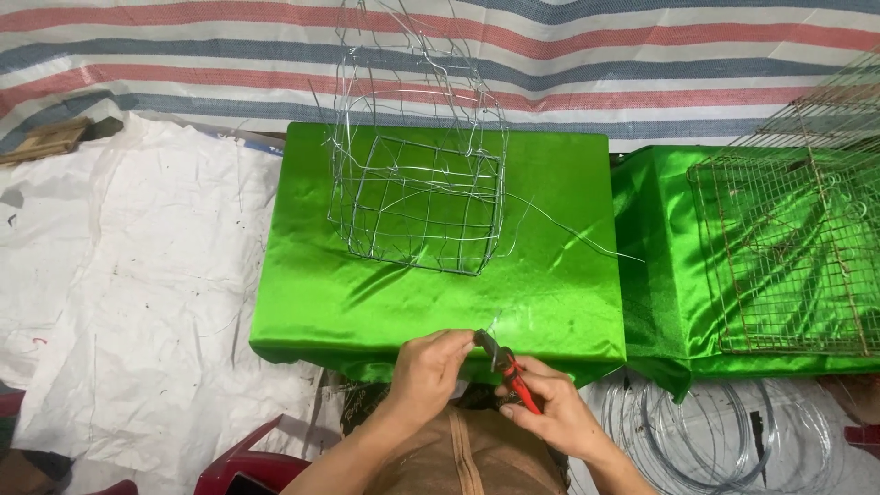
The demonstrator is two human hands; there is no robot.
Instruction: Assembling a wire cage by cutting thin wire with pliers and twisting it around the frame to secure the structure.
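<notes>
While both hands meet at the near edge of the green-draped table [321,302], the right hand [550,408] is closed around one pair of red-handled pliers [510,371], nose pointing far-left. Left hand [431,367] has its fingers curled and pinched together at the plier tip; whatever wire sits between them is too thin to make out. One half-built wire cage frame [417,197] stands upright at the far centre of that table, well apart from the hands, with one loose wire strand [587,240] trailing right off it. Second green-draped table [655,275] just beside on the right carries one finished, rusty mesh cage [793,252]. One coil of wire [697,431] lies on the floor near right. White sheet [128,275] covers the floor left; striped tarp [642,64] hangs along the far side.
</notes>
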